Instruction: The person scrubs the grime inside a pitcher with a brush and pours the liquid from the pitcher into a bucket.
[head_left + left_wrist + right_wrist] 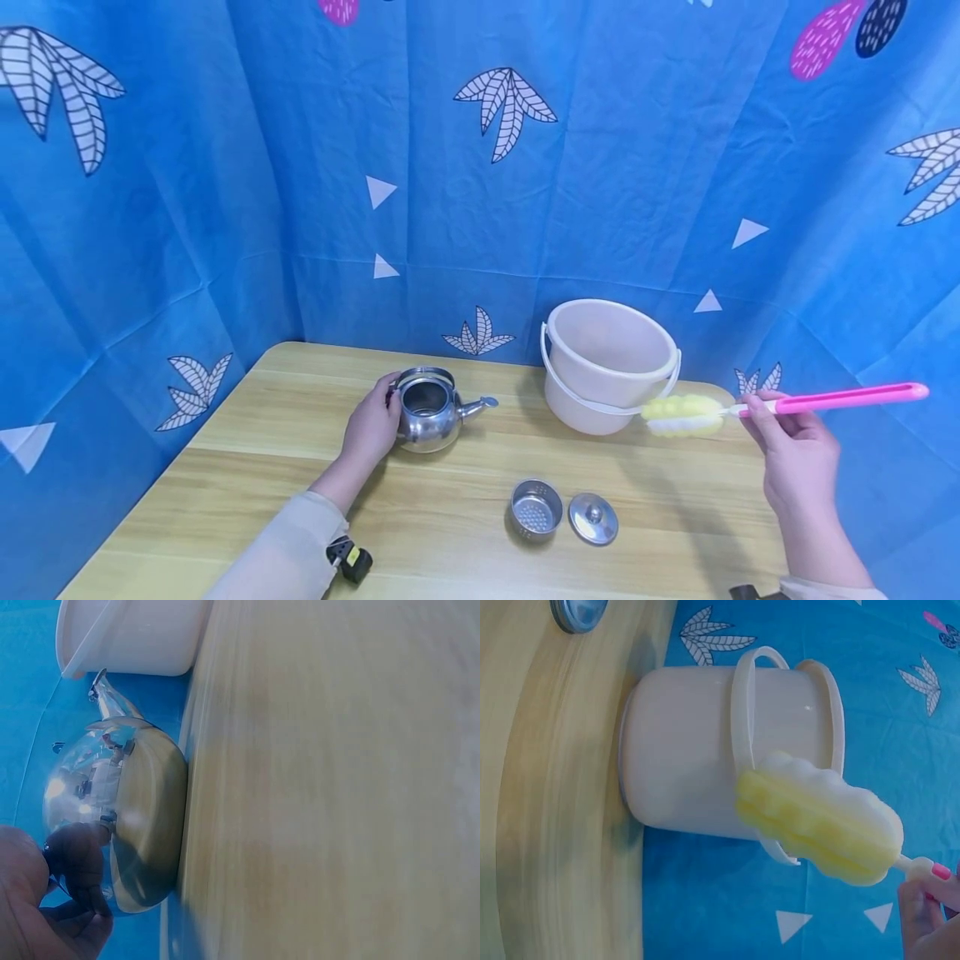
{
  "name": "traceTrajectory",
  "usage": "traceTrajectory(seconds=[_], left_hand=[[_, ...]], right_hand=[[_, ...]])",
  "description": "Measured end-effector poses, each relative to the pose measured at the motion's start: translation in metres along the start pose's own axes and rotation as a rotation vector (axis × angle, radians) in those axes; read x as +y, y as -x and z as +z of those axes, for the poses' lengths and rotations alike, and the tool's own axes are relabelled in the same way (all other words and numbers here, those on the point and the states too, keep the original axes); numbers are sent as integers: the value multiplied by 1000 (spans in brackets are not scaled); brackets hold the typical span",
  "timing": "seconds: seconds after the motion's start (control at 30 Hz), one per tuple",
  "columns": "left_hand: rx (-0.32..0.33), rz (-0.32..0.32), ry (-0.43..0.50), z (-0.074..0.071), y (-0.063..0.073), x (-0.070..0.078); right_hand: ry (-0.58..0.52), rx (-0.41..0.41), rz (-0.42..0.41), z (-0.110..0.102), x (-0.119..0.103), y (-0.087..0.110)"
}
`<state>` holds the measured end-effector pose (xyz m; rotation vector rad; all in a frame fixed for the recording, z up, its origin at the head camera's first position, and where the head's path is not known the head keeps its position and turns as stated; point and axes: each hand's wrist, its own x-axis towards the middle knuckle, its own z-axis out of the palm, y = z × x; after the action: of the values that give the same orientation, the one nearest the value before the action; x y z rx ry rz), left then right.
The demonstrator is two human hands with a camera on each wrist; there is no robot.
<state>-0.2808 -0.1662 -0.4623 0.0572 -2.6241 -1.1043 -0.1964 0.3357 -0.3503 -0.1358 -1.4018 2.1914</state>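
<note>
A shiny steel teapot (431,429) stands upright and lidless on the table, its spout pointing right. My left hand (372,427) holds it at the side opposite the spout; in the left wrist view the fingers (79,934) curl against the pot's lower side. My right hand (804,462) grips a sponge bottle brush by its pink handle (847,400), raised at the right. The brush's yellow and white sponge head (821,817) points left and overlaps the bucket in the right wrist view. Nearer me lie a perforated steel strainer (536,510) and a knobbed steel lid (593,518).
A white bucket (588,387) with a swing handle stands at the table's back right, near a blue patterned curtain (480,208). The wooden table (247,492) has its left edge beside the curtain. Wrist cameras (350,560) sit on both sleeves.
</note>
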Motion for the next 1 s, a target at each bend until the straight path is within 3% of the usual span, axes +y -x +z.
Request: traceTrajectory(seconds=[0.4,1.0], left_hand=[[-8,-2,5,-1,-1,3],[0,-1,-4,0,0,0]], right_hand=[[-28,11,-34,-10,-5,-9],[251,85,59,-22,7,-29]])
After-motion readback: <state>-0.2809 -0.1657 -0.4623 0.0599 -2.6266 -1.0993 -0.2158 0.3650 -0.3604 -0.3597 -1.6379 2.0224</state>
